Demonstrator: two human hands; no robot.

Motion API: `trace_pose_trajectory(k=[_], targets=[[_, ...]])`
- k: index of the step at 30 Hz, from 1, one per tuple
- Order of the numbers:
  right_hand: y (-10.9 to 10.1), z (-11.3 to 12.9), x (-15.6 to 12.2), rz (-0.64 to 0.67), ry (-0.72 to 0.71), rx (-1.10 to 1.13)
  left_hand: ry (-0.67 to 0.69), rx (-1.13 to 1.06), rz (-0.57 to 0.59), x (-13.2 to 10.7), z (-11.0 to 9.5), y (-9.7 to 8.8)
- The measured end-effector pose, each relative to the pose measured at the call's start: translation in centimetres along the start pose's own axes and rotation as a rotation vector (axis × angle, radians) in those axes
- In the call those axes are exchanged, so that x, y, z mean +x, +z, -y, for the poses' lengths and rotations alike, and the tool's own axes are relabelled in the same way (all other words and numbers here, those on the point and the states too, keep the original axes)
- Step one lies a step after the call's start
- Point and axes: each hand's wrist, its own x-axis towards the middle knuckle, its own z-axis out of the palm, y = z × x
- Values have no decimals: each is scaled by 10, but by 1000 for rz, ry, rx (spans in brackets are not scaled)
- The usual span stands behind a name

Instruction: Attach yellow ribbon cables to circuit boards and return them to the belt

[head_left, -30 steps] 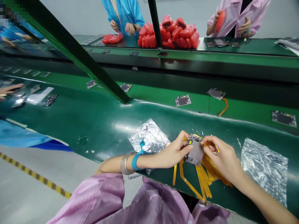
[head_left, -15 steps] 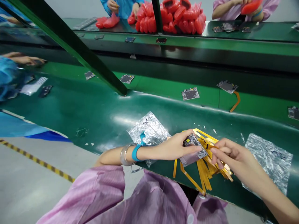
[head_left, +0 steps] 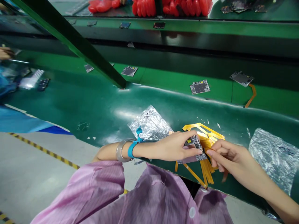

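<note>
My left hand (head_left: 174,146) grips a small circuit board (head_left: 195,143), thumb across its face and fingers along its far edge; a blue strap and a clear bangle circle that wrist. At the board's right edge, my right hand (head_left: 230,158) pinches an orange flex cable, whose tail (head_left: 225,176) shows beneath the fingers. Whether the cable touches the board's connector is hidden by the fingertips. Beneath and around both hands spreads a pile of yellow-orange flex cables (head_left: 206,172) on the green tabletop (head_left: 98,105).
Silver bags lie left (head_left: 151,123) and right (head_left: 273,155) of the cables. Past the table edge, a green belt (head_left: 163,81) bears several boards, one (head_left: 241,78) with a cable attached. A slanted green post (head_left: 93,59) stands at left. Red bundles (head_left: 187,7) sit on the far bench.
The view has tipped downward. Boards on the belt have shifted rightward. My right hand's fingers have come closer to the board's edge, the cable's tail now hanging below them.
</note>
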Motion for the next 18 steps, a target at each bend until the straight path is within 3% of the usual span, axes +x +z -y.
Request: trace_pose_trajectory(k=[11, 18], targets=[[-3, -2, 3, 31, 52, -1, 22, 0, 12, 5, 4, -1], [-7, 2, 6, 99, -11, -119, 2, -30, 36, 7, 2, -1]])
